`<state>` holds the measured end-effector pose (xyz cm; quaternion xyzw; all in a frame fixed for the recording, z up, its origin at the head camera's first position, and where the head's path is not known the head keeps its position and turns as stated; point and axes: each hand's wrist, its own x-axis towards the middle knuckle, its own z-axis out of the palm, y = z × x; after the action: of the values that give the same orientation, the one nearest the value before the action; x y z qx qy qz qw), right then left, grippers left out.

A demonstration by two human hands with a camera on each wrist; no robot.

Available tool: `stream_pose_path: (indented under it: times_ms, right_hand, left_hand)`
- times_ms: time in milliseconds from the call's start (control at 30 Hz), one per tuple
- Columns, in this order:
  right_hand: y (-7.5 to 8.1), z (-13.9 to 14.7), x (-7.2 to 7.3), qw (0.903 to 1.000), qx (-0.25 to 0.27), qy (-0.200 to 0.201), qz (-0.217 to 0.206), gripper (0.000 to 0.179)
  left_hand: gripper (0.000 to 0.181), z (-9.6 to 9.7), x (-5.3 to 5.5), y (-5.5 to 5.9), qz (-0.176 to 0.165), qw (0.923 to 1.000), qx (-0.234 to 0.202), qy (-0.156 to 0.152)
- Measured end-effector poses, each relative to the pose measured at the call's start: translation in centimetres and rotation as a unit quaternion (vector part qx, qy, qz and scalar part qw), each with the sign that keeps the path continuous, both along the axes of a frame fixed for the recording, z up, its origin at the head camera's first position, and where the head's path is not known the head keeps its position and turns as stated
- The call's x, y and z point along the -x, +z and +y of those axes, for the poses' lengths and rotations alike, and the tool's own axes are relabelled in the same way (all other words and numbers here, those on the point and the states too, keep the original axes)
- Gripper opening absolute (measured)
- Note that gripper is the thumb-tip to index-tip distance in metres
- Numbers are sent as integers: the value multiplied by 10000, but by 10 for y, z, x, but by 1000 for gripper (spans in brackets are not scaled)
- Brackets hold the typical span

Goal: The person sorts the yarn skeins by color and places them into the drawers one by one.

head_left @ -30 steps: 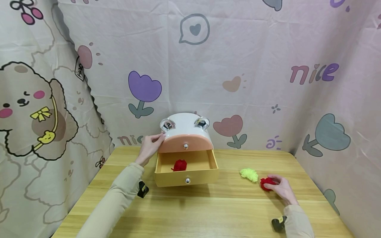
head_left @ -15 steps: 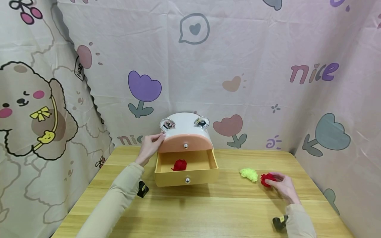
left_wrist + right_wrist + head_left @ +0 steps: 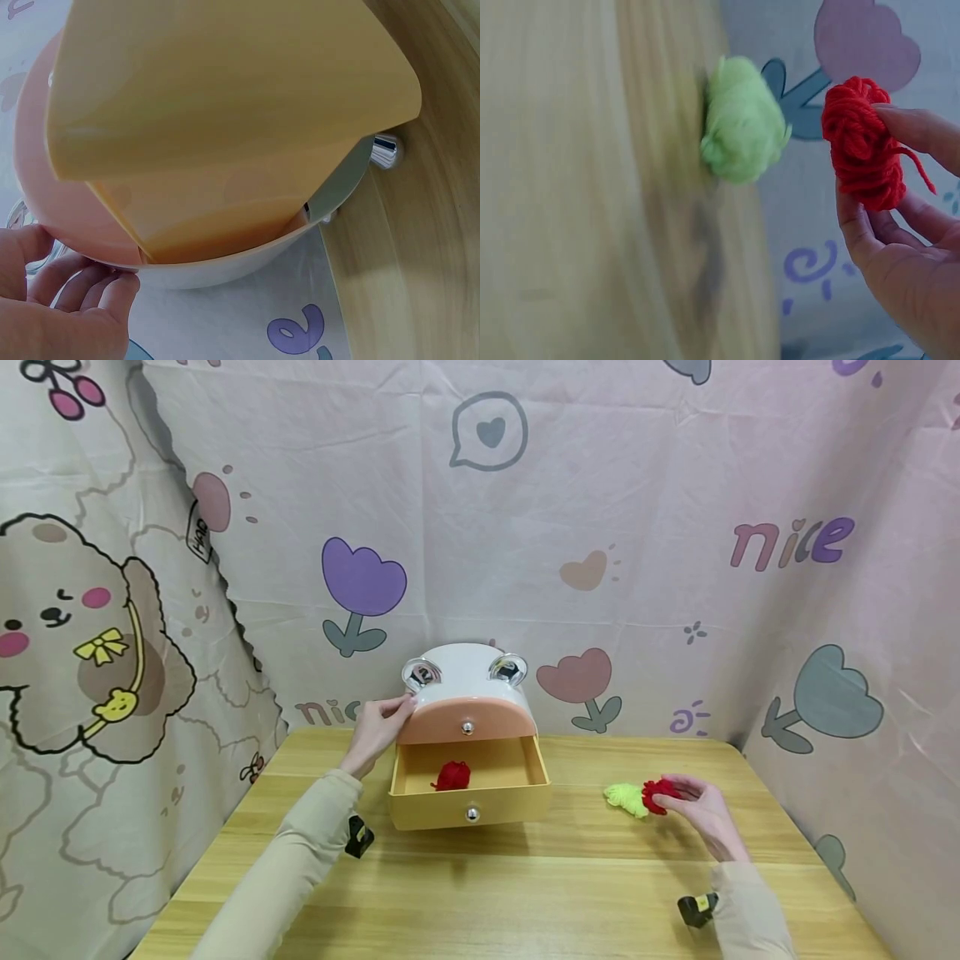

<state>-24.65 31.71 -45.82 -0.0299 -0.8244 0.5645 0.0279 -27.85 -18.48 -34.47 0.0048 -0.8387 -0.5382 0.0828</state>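
Note:
A small frog-like drawer box [image 3: 463, 672], white with a peach upper drawer, stands at the back. Its yellow lower drawer [image 3: 469, 807] is pulled out, and a red yarn bundle [image 3: 453, 776] lies inside. My left hand [image 3: 375, 734] holds the box's upper left side; in the left wrist view the thumb and curled fingers [image 3: 120, 296] meet its edge. Above the table, my right hand [image 3: 705, 810] pinches a second red yarn bundle [image 3: 864, 146] between thumb and fingers. A yellow-green yarn bundle [image 3: 626, 798] lies on the table just left of it.
The wooden table [image 3: 525, 902] has a patterned cloth [image 3: 480, 527] hanging behind it and at both sides. A black wrist device [image 3: 359, 837] is at the left cuff and another black device [image 3: 697, 910] is at the right cuff.
My right hand has lifted the red yarn bundle off the table and moved it up and left, close to the yellow-green one. The left hand and the drawer box have stayed put.

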Motion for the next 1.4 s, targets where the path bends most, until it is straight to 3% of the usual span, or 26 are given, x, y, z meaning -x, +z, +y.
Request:
stream_pose_path:
  times_ms: [633,1400]
  right_hand:
    - [41,-65,2,9970,173,350,671,55]
    - [81,-134,7,9874,668,960,1064,48]
  left_hand:
    - [45,-1,0,1,40,10000,49,-17]
    - [45,-1,0,1,89,9999,74,-18]
